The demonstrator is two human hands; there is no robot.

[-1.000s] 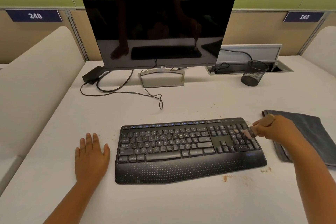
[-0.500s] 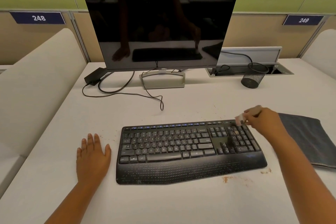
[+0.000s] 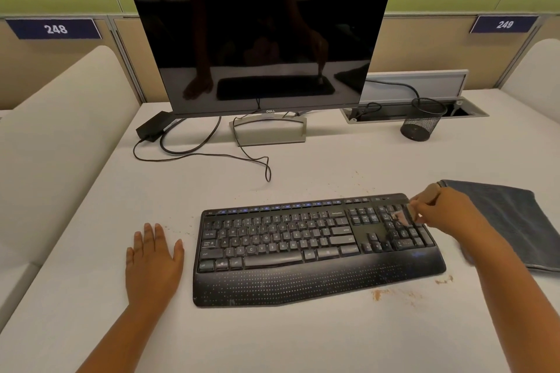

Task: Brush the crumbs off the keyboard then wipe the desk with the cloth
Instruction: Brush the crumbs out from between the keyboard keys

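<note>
A white desk stood below green and tan wall panels numbered 248 and 249. The left hand lay flat, fingers spread, just left of the black wireless keyboard. The right hand pinched a small wooden-handled brush, bristles on the number pad. Brown crumbs dotted the desktop nearer than that hand; a folded grey cloth lay just to its right.

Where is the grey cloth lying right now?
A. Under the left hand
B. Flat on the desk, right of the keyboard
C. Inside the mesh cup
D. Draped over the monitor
B: the grey cloth lies flat on the desk, just right of the keyboard, beyond the right hand.
</note>
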